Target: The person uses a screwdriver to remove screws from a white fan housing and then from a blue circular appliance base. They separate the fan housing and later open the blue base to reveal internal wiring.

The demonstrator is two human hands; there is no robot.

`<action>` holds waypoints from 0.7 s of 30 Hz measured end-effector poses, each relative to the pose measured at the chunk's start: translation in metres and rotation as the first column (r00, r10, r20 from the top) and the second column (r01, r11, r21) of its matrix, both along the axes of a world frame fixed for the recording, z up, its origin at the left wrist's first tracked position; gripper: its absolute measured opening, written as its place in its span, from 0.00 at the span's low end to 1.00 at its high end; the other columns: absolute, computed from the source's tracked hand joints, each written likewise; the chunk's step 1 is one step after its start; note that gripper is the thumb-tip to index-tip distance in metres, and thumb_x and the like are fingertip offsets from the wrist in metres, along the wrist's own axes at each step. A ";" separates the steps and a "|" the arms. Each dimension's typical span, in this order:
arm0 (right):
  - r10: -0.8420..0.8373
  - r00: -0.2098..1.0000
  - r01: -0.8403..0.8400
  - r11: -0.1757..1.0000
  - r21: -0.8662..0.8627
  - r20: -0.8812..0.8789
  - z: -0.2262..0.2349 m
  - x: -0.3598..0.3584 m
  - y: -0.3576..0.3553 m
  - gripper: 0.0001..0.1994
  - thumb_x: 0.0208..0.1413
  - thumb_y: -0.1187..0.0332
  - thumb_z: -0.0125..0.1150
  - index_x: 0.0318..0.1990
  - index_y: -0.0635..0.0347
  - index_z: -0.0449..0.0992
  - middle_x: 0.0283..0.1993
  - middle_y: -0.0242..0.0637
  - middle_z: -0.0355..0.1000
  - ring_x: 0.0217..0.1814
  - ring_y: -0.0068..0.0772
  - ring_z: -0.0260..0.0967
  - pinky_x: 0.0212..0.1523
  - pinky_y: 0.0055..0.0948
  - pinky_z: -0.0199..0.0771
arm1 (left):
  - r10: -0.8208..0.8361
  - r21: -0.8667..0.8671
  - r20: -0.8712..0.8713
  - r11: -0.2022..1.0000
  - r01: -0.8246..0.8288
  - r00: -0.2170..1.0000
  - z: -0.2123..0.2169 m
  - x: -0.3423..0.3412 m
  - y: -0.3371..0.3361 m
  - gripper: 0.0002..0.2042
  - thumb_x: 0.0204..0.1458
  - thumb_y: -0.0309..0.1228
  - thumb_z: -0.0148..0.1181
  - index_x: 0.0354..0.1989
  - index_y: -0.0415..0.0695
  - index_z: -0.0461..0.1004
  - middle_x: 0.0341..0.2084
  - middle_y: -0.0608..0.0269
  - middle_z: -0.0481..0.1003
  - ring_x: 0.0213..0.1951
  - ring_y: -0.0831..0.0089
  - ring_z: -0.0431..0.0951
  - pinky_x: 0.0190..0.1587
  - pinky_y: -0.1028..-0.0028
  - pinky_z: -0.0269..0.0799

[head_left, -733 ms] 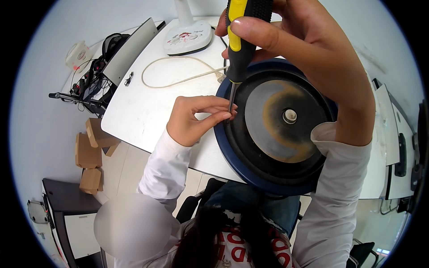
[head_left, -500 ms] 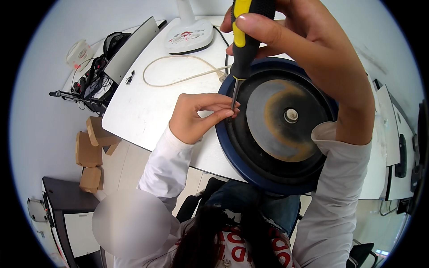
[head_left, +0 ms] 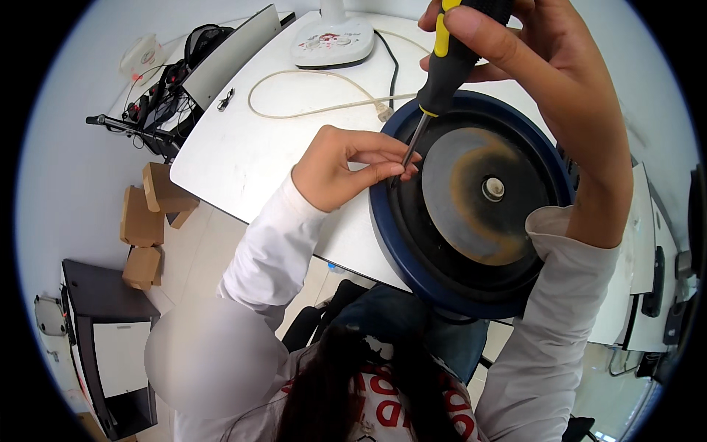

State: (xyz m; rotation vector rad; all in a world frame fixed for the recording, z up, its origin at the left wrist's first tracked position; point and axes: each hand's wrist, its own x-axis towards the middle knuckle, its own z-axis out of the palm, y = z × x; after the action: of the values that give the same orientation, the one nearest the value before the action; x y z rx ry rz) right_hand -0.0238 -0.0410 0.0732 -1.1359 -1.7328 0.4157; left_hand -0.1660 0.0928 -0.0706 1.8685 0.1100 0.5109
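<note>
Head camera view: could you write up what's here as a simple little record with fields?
Left hand: pinching the metal shaft
Right hand: gripping the handle, higher up
Tool: black-and-yellow screwdriver, slanted, pointing down; tip contact unclear
Workpiece: blue-rimmed round base with brown-stained grey disc and pale central knob
Surface: white table
Beyond the left hand: looped cable with pale plug
Floor, left: cardboard boxes
</note>
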 end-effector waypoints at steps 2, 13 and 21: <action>0.064 0.998 -0.066 0.993 -0.097 -0.017 0.006 0.005 0.002 0.20 0.55 0.70 0.54 0.55 0.62 0.59 0.39 0.38 0.61 0.38 0.24 0.68 0.32 0.15 0.72 | -0.015 -0.020 0.003 1.000 0.015 1.000 0.000 0.000 0.000 0.10 0.49 0.17 0.56 0.40 0.31 0.74 0.33 0.52 0.78 0.36 0.68 0.80 0.44 0.73 0.74; -0.242 0.964 0.231 0.968 -0.101 -0.114 0.010 -0.028 -0.018 0.27 0.50 0.71 0.52 0.60 0.67 0.58 0.44 0.50 0.67 0.45 0.37 0.71 0.43 0.26 0.75 | -0.065 0.145 0.017 0.988 0.062 0.998 0.001 0.001 0.003 0.08 0.50 0.18 0.55 0.39 0.33 0.75 0.30 0.54 0.78 0.36 0.69 0.80 0.43 0.75 0.73; -0.330 0.901 0.280 0.938 0.203 0.282 -0.004 -0.032 -0.004 0.27 0.51 0.72 0.53 0.60 0.69 0.57 0.44 0.51 0.67 0.41 0.35 0.72 0.41 0.24 0.76 | -0.083 0.095 0.036 0.992 0.079 0.996 0.000 -0.007 0.004 0.09 0.49 0.19 0.55 0.40 0.34 0.75 0.32 0.53 0.78 0.39 0.68 0.79 0.46 0.73 0.72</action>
State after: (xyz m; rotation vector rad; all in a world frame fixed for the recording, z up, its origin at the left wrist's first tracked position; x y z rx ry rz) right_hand -0.0554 -0.0452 0.0693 -1.3853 -1.7756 -0.1028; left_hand -0.1732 0.0971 -0.0704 1.9441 -0.0167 0.5039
